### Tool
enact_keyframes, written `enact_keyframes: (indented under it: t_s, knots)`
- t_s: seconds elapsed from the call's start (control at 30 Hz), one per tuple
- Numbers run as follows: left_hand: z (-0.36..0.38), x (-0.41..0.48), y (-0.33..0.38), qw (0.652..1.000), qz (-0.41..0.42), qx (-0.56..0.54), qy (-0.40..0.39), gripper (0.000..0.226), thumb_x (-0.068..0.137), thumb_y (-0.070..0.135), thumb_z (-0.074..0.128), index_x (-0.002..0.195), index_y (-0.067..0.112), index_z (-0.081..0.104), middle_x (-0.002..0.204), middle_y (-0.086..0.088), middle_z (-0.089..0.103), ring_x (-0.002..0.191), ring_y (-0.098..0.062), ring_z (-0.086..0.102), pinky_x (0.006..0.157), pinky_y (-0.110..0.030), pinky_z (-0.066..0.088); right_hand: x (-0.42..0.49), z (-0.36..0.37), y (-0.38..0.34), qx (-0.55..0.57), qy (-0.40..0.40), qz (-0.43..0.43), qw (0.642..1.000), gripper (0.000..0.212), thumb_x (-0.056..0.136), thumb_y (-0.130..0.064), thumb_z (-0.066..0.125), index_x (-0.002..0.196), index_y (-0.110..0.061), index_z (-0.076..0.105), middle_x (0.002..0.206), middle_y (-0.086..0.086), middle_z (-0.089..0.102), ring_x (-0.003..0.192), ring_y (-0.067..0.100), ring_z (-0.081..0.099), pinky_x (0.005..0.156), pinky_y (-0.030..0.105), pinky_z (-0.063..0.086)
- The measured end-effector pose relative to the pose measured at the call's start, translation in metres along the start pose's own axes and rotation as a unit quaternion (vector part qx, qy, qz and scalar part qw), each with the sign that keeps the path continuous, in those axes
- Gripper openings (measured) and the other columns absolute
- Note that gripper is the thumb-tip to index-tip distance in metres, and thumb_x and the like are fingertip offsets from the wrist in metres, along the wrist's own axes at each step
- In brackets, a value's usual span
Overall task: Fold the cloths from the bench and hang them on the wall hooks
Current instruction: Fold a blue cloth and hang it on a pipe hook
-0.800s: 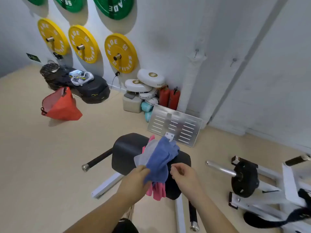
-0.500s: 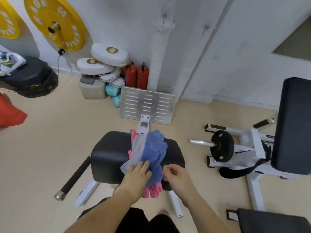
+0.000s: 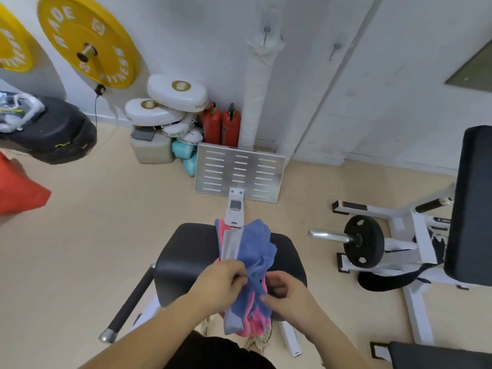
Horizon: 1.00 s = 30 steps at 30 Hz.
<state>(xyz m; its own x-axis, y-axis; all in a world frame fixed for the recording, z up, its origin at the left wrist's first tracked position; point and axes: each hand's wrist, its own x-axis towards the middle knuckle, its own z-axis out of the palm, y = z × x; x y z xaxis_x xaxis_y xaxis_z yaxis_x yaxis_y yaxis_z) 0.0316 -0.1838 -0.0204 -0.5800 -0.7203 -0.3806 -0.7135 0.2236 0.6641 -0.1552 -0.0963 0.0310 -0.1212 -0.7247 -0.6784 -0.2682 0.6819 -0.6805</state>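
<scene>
A pile of cloths lies across the black padded bench (image 3: 186, 251): a blue cloth (image 3: 255, 246) on top, a grey cloth (image 3: 230, 246) beside it and a pink cloth (image 3: 259, 319) underneath, hanging over the near edge. My left hand (image 3: 221, 284) pinches the near edge of the blue cloth. My right hand (image 3: 286, 294) grips the same bunched edge from the right. Two wall hooks (image 3: 266, 31) (image 3: 336, 47) stick out of the white wall above.
A metal footplate (image 3: 239, 171) leans behind the bench. Two red extinguishers (image 3: 222, 125) and stacked white pads (image 3: 170, 102) sit by the wall. A weight machine with a black plate (image 3: 363, 241) stands to the right. Yellow plates (image 3: 87, 41) hang on the wall at left.
The view has swung right and down toward the bench. Both hands have closed in on the near edge of the blue cloth and bunched it between them.
</scene>
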Motion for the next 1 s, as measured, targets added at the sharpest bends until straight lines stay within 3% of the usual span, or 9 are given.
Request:
enact_keyframes:
  t_s: [0.1,0.23,0.33,0.43,0.5,0.63,0.73,0.93,1.0]
  knots:
    - [-0.038,-0.002,0.03,0.987,-0.003,-0.141,0.076,0.012,0.099,0.026,0.058,0.088,0.03,0.06,0.077,0.007,0.066,0.07,-0.006,0.06,0.069,-0.023,0.051,-0.003,-0.011,-0.034,-0.049,0.01,-0.101,0.994,0.049,0.082,-0.018,0.082,0.111,-0.049,0.057,0.107,-0.03,0.066,0.102,-0.011,0.061,0.082,0.008,0.048]
    - [-0.081,-0.003,0.061,0.96,0.011,-0.247,0.134,0.009,0.102,0.024,0.054,0.095,0.027,0.06,0.087,-0.001,0.068,0.081,-0.014,0.066,0.076,-0.028,0.055,-0.009,-0.031,-0.078,-0.051,0.082,-0.181,0.979,0.023,0.096,-0.014,0.068,0.088,-0.036,0.07,0.08,-0.015,0.073,0.072,-0.006,0.063,0.071,0.02,0.049]
    - [-0.105,-0.005,0.081,0.939,0.03,-0.29,0.183,0.011,0.104,0.023,0.053,0.098,0.026,0.062,0.093,-0.006,0.069,0.092,-0.025,0.067,0.081,-0.037,0.057,-0.021,-0.047,-0.111,-0.017,0.1,-0.233,0.967,0.025,0.086,-0.022,0.066,0.082,-0.045,0.071,0.074,-0.019,0.071,0.07,-0.004,0.064,0.067,0.015,0.05]
    - [-0.12,-0.01,0.1,0.933,0.056,-0.308,0.179,0.011,0.1,0.03,0.06,0.109,0.035,0.062,0.098,-0.005,0.069,0.095,-0.023,0.067,0.087,-0.04,0.059,-0.032,-0.057,-0.135,0.011,0.14,-0.3,0.943,0.009,0.084,-0.031,0.064,0.086,-0.025,0.071,0.069,-0.014,0.066,0.067,0.0,0.059,0.063,0.014,0.049]
    - [-0.125,-0.018,0.112,0.938,0.074,-0.308,0.142,0.035,0.089,0.039,0.068,0.122,0.043,0.058,0.105,0.006,0.067,0.099,-0.012,0.067,0.094,-0.037,0.058,-0.036,-0.059,-0.146,0.017,0.16,-0.326,0.932,0.012,0.091,-0.021,0.067,0.08,-0.017,0.066,0.067,-0.011,0.063,0.065,-0.001,0.055,0.061,0.013,0.046]
    - [-0.119,-0.032,0.142,0.942,0.138,-0.293,0.084,0.067,0.077,0.018,0.084,0.134,0.036,0.054,0.128,0.013,0.065,0.122,-0.007,0.063,0.104,-0.033,0.053,-0.052,-0.058,-0.163,0.019,0.162,-0.316,0.935,0.022,0.091,-0.011,0.066,0.07,-0.014,0.064,0.059,-0.011,0.059,0.056,-0.002,0.053,0.054,0.008,0.042]
    - [-0.111,-0.029,0.159,0.934,0.155,-0.276,0.166,0.051,0.079,0.019,0.078,0.121,0.039,0.059,0.118,0.007,0.067,0.114,-0.015,0.067,0.099,-0.044,0.055,-0.056,-0.059,-0.166,0.026,0.185,-0.325,0.927,0.02,0.089,-0.012,0.068,0.069,-0.013,0.066,0.064,-0.003,0.063,0.059,0.003,0.054,0.056,0.012,0.044]
    - [-0.148,-0.028,0.147,0.938,0.153,-0.206,0.233,0.035,0.104,0.008,0.051,0.122,0.032,0.07,0.108,0.023,0.074,0.104,0.005,0.067,0.085,-0.008,0.048,-0.051,-0.089,-0.159,0.037,0.221,-0.324,0.919,0.015,0.096,-0.012,0.064,0.086,-0.022,0.069,0.083,-0.004,0.072,0.08,0.014,0.068,0.073,0.033,0.057]
    - [-0.155,-0.025,0.146,0.932,0.124,-0.225,0.255,0.034,0.104,0.005,0.049,0.11,0.028,0.073,0.098,0.02,0.075,0.094,0.005,0.067,0.082,-0.012,0.048,-0.046,-0.09,-0.155,0.053,0.201,-0.305,0.929,0.011,0.094,-0.018,0.07,0.084,-0.019,0.069,0.079,0.005,0.072,0.078,0.027,0.068,0.07,0.046,0.057]
